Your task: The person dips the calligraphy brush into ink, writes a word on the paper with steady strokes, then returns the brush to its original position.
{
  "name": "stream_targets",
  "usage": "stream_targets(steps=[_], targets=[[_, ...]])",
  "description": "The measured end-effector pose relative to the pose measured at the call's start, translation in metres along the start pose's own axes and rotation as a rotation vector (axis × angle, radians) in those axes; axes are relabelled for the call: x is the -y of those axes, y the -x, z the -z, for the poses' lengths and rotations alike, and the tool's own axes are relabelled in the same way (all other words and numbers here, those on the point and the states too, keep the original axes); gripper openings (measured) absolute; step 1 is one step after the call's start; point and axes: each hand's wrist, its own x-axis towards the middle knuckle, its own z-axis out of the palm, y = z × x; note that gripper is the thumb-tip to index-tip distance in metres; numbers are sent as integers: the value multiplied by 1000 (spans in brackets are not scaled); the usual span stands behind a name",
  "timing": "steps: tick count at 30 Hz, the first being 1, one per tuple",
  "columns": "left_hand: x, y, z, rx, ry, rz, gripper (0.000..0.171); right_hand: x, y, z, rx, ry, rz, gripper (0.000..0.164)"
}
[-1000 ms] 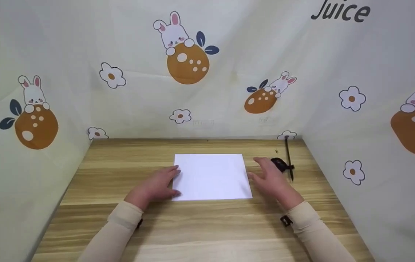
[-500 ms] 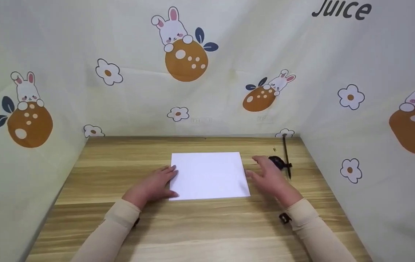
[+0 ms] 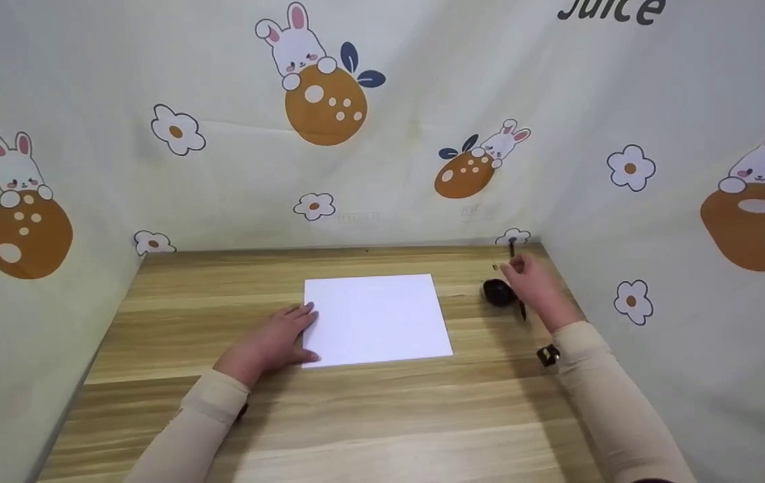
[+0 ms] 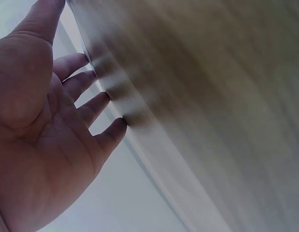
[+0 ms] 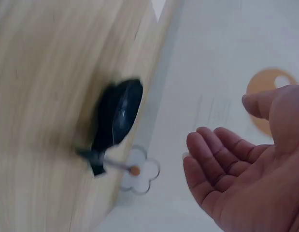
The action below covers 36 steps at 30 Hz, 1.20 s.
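A plain white sheet of paper (image 3: 376,318) lies flat on the wooden table. My left hand (image 3: 272,339) rests at its left edge, fingers spread; the left wrist view shows that hand (image 4: 48,125) with fingertips at the edge. On the right, my right hand (image 3: 537,285) hovers over a thin dark stick (image 3: 523,311) with a pointed near end, covering its middle. Beside it sits a rounded black object (image 3: 498,293), whose kind I cannot tell. In the right wrist view the right hand (image 5: 246,174) has loosely bent fingers with nothing between them, apart from the black object (image 5: 121,108).
A pale cloth (image 3: 241,174) printed with rabbits, oranges and flowers encloses the table at the back and sides. A tiny dark speck (image 3: 495,267) lies behind the black object. Bare wood (image 3: 382,416) extends in front of the paper.
My right hand has left the paper's right side and moved right and farther back, over the dark stick. The left hand stays at the paper's left edge. The head view has shifted slightly.
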Motion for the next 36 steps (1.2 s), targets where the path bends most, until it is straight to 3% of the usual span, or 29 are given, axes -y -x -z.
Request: stream_targets(steps=[3,6,10,15,21,27,36], targets=[[1,-1,0,-3,4,5,93,-15,-18,11,50,68,-68,49],[1,-2,-1,-6,4,4,94,-28,-32,15,104,93,-125,42],[2,-1,-2,-15,-3,-4,93,-42,-51,10,155,102,-175,29],[2,-2,-2,-15,-19,-10,93,-57,-67,3,173,139,-209,25],[1,-3,-2,-16,-31,-21,93,-68,-77,-3,176,205,-209,34],[2,-2,-3,-6,-28,-8,94,-74,-80,-5,188,159,-242,26],[2,-2,-2,3,-49,12,93,-78,-84,-8,174,100,-225,26]])
